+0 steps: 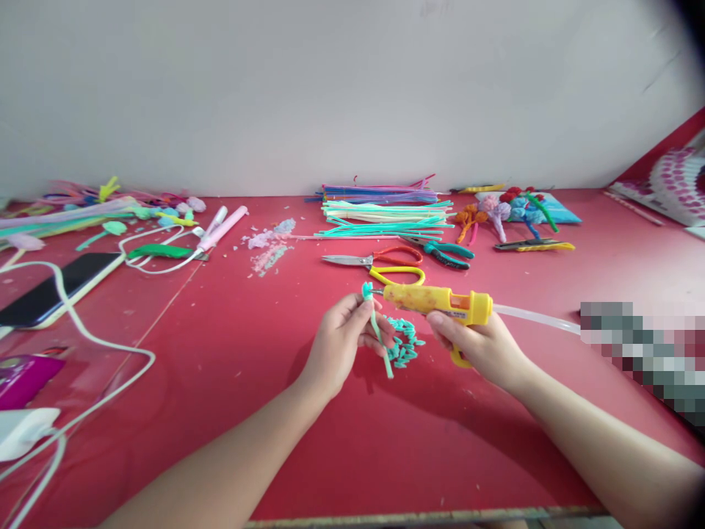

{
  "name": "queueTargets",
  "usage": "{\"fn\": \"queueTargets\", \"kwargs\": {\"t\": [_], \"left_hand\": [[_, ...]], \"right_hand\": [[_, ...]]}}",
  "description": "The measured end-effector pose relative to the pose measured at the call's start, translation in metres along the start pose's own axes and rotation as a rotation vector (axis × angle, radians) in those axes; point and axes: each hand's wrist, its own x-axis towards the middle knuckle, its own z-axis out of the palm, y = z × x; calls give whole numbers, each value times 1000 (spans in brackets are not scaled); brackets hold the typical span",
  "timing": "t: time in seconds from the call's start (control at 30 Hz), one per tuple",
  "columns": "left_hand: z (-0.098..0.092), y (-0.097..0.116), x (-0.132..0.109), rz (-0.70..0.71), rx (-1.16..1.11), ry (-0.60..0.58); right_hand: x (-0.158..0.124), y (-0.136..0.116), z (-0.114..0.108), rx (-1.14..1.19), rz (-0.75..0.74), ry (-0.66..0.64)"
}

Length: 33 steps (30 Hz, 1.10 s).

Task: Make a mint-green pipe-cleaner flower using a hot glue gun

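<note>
Clamping glue gun (421,298) (R grip (478,344)), stem (377,328) (L grip (342,329)), well off front tbl edge (429,516).

Glue gun (421,298) smooth plastic; stem (376,325) fuzzy; scissor blades (348,260) metal.

No word or number can be read with certainty in this view. On the side of the yellow glue gun (416,297), close to its right end, there is a small line of dark print (445,314), but the characters are too small and blurred to be told. At the near left of the tabletop (231,463), the purple packet (30,383) bears some pale printing (12,361) near its far edge, which is also not legible. High on the far wall (275,95), faint marks (437,7) are visible; whether they are letters, one cannot tell.
</note>
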Motion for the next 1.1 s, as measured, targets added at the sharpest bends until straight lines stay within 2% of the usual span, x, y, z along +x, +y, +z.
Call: {"fn": "queueTargets", "kwargs": {"t": [0.57, 0.77, 0.87, 0.97, 1.1], "left_hand": [[1, 0, 0, 0, 0, 1], [-4, -3, 3, 15, 102, 34], [-7, -3, 6, 41, 167, 71], [-9, -2, 8, 55, 153, 101], [-8, -1, 6, 41, 117, 88]], "right_hand": [[0, 2, 0, -35, -7, 8], [-1, -1, 1, -88, -34, 10], [2, -2, 0, -61, 11, 14], [9, -1, -3, -2, 117, 38], [21, 5, -10, -117, 223, 19]]}}
